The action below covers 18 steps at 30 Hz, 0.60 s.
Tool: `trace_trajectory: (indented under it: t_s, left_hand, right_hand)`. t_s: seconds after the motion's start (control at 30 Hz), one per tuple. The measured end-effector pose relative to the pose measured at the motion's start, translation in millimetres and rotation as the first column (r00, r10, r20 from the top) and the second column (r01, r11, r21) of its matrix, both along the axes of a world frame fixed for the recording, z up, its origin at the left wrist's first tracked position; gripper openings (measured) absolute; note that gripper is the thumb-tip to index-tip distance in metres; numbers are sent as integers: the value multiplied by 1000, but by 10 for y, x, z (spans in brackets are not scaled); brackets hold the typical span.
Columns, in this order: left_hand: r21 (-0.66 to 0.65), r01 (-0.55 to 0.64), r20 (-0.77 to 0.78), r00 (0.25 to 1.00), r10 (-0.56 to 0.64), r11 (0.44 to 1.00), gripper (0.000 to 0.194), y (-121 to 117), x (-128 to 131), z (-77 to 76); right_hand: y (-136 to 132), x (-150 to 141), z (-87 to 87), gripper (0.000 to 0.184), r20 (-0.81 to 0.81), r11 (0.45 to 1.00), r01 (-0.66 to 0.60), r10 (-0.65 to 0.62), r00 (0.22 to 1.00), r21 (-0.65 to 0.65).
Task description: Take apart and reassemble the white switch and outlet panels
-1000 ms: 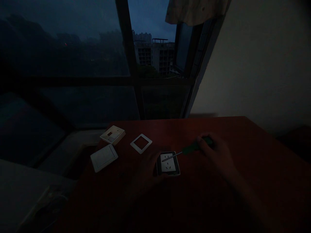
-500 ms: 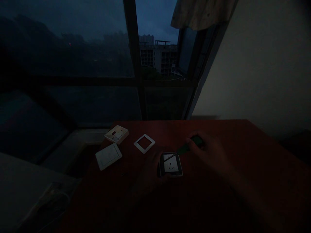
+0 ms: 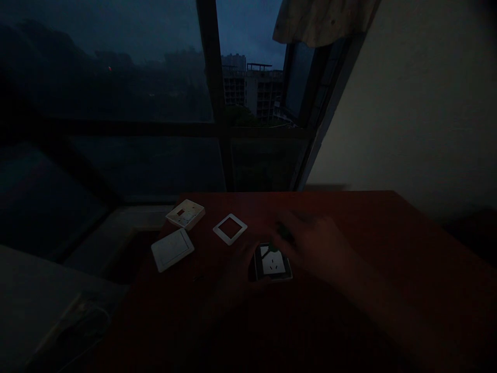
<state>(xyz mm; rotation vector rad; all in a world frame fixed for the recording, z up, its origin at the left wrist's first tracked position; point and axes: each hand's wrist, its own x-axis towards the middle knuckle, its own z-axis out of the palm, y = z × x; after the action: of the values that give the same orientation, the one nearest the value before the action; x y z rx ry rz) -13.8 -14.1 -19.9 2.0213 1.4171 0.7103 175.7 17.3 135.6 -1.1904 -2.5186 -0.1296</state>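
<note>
The room is very dark. A white wall socket (image 3: 273,264) in a dark frame lies face up on the red table (image 3: 349,311). My left hand (image 3: 236,267) rests against the socket's left side, fingers curled on its edge. My right hand (image 3: 308,238) hovers just above and to the right of the socket, closed round the green-handled screwdriver (image 3: 282,231), most of which it hides. The tool's tip points down at the socket's upper part.
A white square frame (image 3: 230,228) lies left of the socket. Farther left are a white switch plate (image 3: 172,249) and a beige back plate (image 3: 185,214) near the table's left edge. A window (image 3: 155,93) fills the back and a pale wall (image 3: 419,103) stands at the right.
My right hand has moved left with the screwdriver, from beside the socket to right over its upper edge. The metal shaft is now hidden. My left hand stays on the socket.
</note>
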Motion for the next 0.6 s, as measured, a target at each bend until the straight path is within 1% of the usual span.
trace_trajectory:
  t_s: [0.07, 0.17, 0.37, 0.47, 0.6]
  left_hand:
    - [12, 8, 9, 1000, -8, 1000, 81, 2, 1, 12]
    - [15, 18, 20, 1000, -18, 1000, 79, -5, 15, 62]
    - [18, 15, 32, 999, -16, 1000, 76, -6, 49, 168]
    - [14, 12, 36, 999, -12, 1000, 79, 6, 53, 168]
    - [-1, 0, 37, 999, 0, 1000, 75, 2, 45, 139]
  right_hand:
    - [9, -89, 73, 30, 66, 1000, 12, -13, 998, 23]
    - [41, -177, 146, 34, 125, 998, 55, -57, 991, 18]
    - [71, -257, 190, 37, 149, 994, 106, -106, 983, 4]
    - [105, -284, 203, 32, 139, 997, 76, -72, 988, -20]
    - [194, -281, 195, 21, 80, 997, -21, 27, 996, -71]
